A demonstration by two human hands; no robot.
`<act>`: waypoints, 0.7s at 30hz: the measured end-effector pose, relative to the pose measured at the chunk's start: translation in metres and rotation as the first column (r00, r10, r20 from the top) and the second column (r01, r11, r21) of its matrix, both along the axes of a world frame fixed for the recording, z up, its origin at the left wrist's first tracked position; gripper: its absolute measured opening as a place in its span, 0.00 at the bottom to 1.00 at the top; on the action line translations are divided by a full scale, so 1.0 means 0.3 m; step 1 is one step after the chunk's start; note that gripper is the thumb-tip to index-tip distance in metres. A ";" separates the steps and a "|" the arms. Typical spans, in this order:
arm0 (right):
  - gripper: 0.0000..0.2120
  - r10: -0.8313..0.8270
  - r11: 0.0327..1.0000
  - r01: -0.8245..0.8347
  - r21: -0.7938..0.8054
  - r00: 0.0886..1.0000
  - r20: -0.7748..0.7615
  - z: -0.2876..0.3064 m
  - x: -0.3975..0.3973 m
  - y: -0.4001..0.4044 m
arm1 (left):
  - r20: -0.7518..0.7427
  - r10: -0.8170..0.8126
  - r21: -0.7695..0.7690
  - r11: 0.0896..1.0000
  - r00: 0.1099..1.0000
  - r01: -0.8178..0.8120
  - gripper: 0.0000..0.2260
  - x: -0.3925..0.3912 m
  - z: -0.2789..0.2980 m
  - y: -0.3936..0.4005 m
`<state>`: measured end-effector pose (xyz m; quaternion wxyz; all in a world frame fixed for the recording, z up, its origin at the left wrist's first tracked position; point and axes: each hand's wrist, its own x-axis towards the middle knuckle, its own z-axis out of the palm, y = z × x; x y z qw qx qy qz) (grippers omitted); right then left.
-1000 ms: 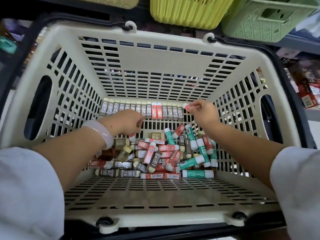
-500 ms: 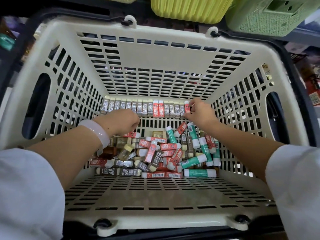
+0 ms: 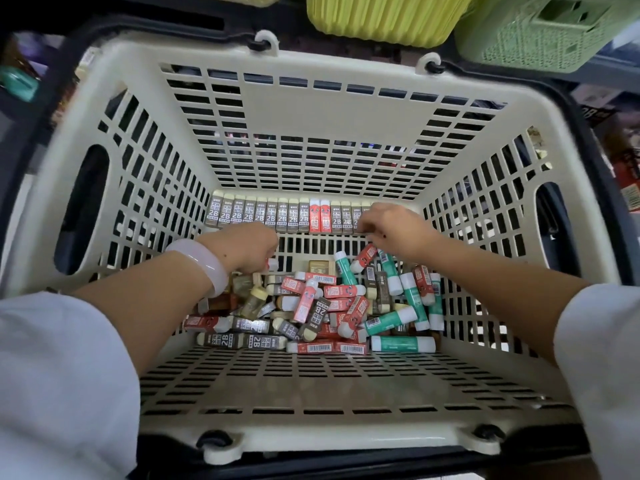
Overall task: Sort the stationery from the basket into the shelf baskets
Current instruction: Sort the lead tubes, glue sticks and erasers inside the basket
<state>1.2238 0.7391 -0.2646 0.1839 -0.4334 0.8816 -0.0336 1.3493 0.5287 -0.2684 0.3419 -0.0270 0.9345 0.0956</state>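
A big cream slotted basket [image 3: 332, 109] fills the view. Along its far bottom edge stands a neat row of grey 2B erasers [image 3: 256, 216] with two red erasers [image 3: 320, 216] among them. Nearer lies a loose pile of grey and red erasers [image 3: 311, 303] and green glue sticks [image 3: 403, 342]. My left hand [image 3: 249, 247] reaches down into the pile's left side, fingers curled round a red-and-white eraser [image 3: 272, 264]. My right hand [image 3: 391, 226] covers the row's right end, its curled fingers on the eraser there, which is hidden.
Above the basket's far rim hang a yellow shelf basket [image 3: 384, 12] and a light green lattice shelf basket [image 3: 547, 32]. Black handles run round the cream basket's rim. Packaged goods show on shelves at the right edge [image 3: 623, 161].
My right hand carried a red eraser to the right end of the row and now lies over it. My left hand has stayed low over the pile's left side.
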 end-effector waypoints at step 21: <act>0.03 -0.728 0.556 0.824 -0.105 0.544 0.417 -0.047 -0.032 0.026 | 0.220 0.757 0.781 0.242 0.616 -0.576 0.04 -0.044 0.075 0.112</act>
